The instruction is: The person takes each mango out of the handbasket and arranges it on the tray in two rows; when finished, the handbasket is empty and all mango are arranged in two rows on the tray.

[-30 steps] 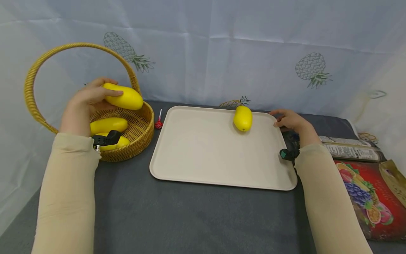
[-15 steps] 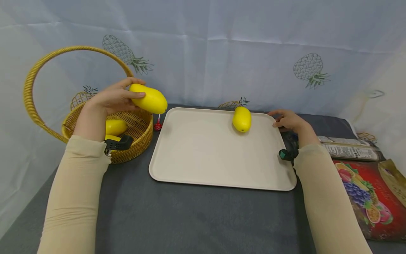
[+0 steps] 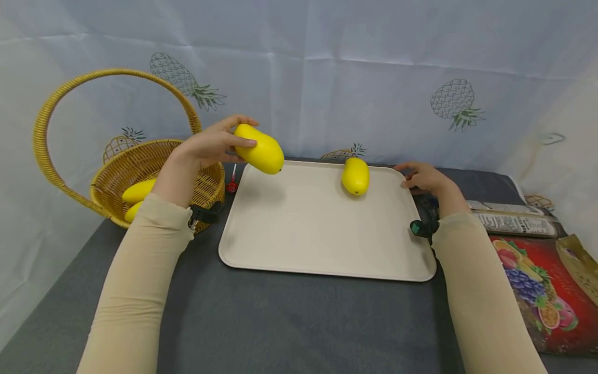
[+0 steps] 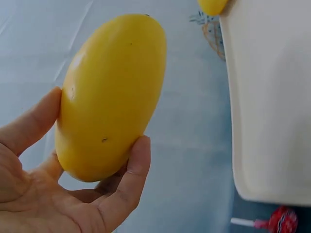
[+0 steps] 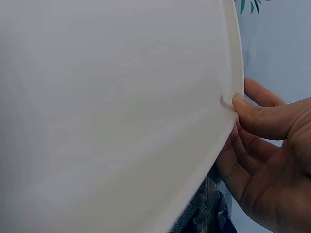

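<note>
My left hand (image 3: 210, 144) grips a smooth yellow mango (image 3: 261, 151) by one end, thumb on one side and fingers on the other. It is held in the air over the far left corner of the beige tray (image 3: 322, 228). In the left wrist view the mango (image 4: 112, 92) tilts up from the fingertips. A second mango (image 3: 355, 176) lies on the tray near the far rim. My right hand (image 3: 425, 179) pinches the tray's far right corner, and the right wrist view shows the thumb on the rim (image 5: 235, 58) with fingers beneath.
A wicker basket (image 3: 140, 150) with a tall arched handle stands at the left, with yellow mangoes (image 3: 139, 191) in it, partly hidden by the left arm. A red lollipop (image 3: 231, 186) lies between basket and tray. Rolled newspaper (image 3: 518, 223) and a red fruit-printed bag (image 3: 546, 291) are at the right.
My left hand has carried the mango rightwards, out of the basket and over the tray's left end. The right hand has stayed at the tray's corner.
</note>
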A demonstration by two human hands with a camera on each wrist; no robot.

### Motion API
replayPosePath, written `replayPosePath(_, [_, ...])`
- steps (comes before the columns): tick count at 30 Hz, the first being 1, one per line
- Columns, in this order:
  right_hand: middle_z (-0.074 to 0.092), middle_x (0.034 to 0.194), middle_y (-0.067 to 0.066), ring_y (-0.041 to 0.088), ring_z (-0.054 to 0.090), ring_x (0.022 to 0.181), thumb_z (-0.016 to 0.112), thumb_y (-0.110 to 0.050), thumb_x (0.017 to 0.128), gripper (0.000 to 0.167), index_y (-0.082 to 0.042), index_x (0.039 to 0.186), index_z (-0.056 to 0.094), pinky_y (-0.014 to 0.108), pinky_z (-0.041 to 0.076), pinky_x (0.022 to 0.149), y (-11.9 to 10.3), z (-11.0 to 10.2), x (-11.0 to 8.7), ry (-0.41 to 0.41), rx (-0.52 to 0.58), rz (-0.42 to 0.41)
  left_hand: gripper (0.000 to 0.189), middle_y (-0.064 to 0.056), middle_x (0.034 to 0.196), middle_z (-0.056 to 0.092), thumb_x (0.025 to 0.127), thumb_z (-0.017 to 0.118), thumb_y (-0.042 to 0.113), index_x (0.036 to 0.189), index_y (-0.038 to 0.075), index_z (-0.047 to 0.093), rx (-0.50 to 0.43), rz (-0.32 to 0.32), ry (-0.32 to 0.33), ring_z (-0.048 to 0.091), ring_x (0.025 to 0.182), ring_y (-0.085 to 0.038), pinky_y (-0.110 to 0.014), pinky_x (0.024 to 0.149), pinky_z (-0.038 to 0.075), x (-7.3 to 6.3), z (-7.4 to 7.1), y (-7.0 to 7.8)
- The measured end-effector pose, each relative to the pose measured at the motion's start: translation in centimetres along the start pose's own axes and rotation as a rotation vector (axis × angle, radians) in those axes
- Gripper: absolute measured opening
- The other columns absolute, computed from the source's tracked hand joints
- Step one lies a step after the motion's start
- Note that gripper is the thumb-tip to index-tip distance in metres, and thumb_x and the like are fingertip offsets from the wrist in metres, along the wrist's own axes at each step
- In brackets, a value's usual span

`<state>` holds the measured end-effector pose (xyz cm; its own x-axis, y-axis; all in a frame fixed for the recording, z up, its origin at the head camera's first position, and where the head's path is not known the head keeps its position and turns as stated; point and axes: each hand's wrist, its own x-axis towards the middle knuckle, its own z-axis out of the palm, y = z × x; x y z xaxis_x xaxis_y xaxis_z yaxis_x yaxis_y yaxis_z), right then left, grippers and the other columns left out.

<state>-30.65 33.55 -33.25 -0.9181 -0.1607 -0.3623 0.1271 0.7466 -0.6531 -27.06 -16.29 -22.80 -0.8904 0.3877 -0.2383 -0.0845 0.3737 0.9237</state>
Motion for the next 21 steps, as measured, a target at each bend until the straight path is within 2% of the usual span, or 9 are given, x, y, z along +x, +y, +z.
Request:
replayPosePath(4, [0.043,0.119,0.019,0.023,0.054,0.096,0.057,-0.012,0.1,0.06,-0.008,0.154,0.031,0.032,0.057,0.083,-0.1,0.0,0.0,-0.004,-0.004,0.0,0.06,-0.01,0.157,0.026,0.1,0.059,0.019,0.151,0.03,0.03,-0.04,-0.008,-0.006,0.047,0.131,-0.034,-0.047,0.114,0.043,1.3,1.5,0.2])
replayPosePath(9, [0.044,0.119,0.019,0.023,0.055,0.095,0.057,-0.011,0.1,0.06,-0.007,0.154,0.032,0.031,0.057,0.081,-0.1,0.0,-0.1,-0.001,-0.012,-0.006,0.072,-0.011,0.159,0.025,0.098,0.06,0.015,0.156,0.035,0.021,-0.1,-0.01,-0.007,0.047,0.134,-0.034,-0.048,0.116,0.042,2.8,3.7,0.4])
replayPosePath(14, [0.044,0.116,0.018,0.023,0.054,0.094,0.057,-0.011,0.1,0.06,-0.007,0.154,0.032,0.03,0.057,0.08,-0.1,0.0,0.0,0.001,-0.016,-0.01,0.076,-0.012,0.153,0.036,0.095,0.065,0.016,0.157,0.021,0.021,-0.149,-0.049,0.04,0.052,0.127,-0.032,-0.047,0.112,0.046,4.4,6.0,0.4])
replayPosePath(17, [0.044,0.116,0.018,0.024,0.053,0.094,0.057,-0.01,0.1,0.059,-0.007,0.154,0.032,0.03,0.056,0.08,-0.1,0.0,0.0,0.001,-0.016,-0.013,0.07,-0.013,0.144,0.044,0.093,0.067,0.018,0.152,0.01,0.03,-0.172,-0.083,0.059,0.055,0.119,-0.03,-0.047,0.112,0.047,5.5,7.2,0.3])
replayPosePath(21, [0.043,0.121,0.02,0.024,0.053,0.096,0.056,-0.01,0.1,0.059,-0.007,0.154,0.032,0.03,0.056,0.081,0.0,0.0,0.0,0.0,-0.017,-0.011,0.059,-0.011,0.133,0.051,0.093,0.068,0.018,0.142,0.004,0.04,-0.212,-0.11,0.069,0.057,0.116,-0.028,-0.046,0.112,0.047,6.7,8.6,0.1])
